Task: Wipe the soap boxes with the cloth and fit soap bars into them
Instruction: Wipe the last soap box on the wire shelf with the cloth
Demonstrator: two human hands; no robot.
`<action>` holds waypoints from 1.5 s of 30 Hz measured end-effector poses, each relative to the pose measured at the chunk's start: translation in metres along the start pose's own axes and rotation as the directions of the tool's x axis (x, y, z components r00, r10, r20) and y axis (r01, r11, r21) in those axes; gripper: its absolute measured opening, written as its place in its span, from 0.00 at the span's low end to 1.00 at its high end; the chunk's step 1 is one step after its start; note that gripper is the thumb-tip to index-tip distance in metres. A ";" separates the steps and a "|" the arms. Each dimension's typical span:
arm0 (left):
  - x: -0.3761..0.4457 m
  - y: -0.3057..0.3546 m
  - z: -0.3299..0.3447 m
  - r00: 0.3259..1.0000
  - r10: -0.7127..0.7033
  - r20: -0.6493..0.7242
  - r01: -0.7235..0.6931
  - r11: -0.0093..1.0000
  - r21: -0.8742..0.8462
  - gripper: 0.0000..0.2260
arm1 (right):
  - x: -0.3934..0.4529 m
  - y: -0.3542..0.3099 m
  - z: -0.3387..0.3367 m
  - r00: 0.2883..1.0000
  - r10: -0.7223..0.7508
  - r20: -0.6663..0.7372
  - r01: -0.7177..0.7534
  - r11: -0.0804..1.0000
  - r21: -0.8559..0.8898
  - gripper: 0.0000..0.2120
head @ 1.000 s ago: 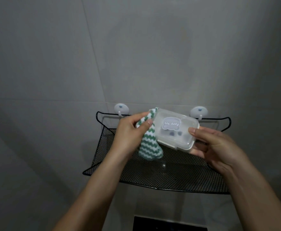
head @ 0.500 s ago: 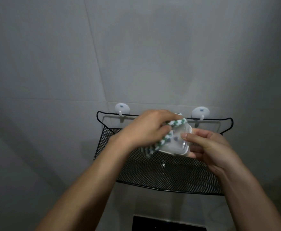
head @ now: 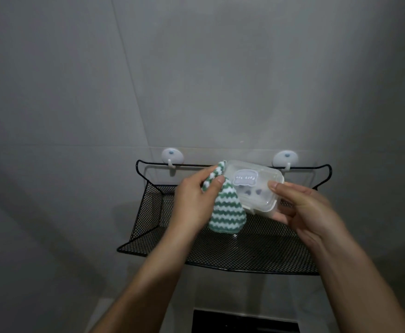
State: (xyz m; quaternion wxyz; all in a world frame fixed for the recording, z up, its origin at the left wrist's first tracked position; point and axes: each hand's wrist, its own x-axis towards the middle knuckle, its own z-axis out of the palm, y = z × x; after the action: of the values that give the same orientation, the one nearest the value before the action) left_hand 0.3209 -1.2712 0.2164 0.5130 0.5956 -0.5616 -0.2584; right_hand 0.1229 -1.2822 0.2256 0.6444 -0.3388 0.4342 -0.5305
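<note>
Translucent white plastic, closed lid and all: soap box held up in front of the tiled wall, tilted with its lid facing the camera, just above the black mesh shelf and not resting on it. Pale label with small print on the lid; a few dark blurry spots showing through below it, too dim to identify. Gripped at the right end by the right hand, thumb pressed on the lid's top corner and the other fingers curled underneath the base. Green-and-white zigzag cloth pinched in the left hand, thumb on the front of the cloth with fingers curled behind, top edge of the cloth touching the box's left end and the rest hanging down in a cone toward the shelf floor. Both forearms bare, reaching up from the bottom of the view. Shelf hung by its wire rim from two round white hooks stuck to the wall, the second hook just behind the box's upper right corner. Dark rectangular shape at the bottom edge beneath the shelf, too cropped to tell what it is.
</note>
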 end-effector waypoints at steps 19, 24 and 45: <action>-0.006 0.020 0.015 0.961 -0.223 0.163 0.276 0.736 -0.618 0.14 | -0.015 0.003 0.002 0.991 -0.119 0.065 0.130 0.967 -0.221 0.33; 0.011 0.020 0.000 0.923 -0.181 0.339 0.341 0.791 -0.508 0.15 | -0.019 -0.002 -0.008 0.996 -0.048 0.080 0.069 0.953 -0.294 0.32; -0.021 0.026 -0.001 0.903 0.105 0.416 -0.021 0.979 -0.202 0.18 | -0.009 -0.020 -0.028 0.985 -0.118 -0.124 0.110 0.991 -0.075 0.07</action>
State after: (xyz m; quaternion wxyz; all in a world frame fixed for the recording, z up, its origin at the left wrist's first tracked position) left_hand 0.3061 -1.2471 0.2349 0.4418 0.4543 -0.6510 -0.4179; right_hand 0.0891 -1.2764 0.2341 0.5719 -0.3503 0.4723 -0.5720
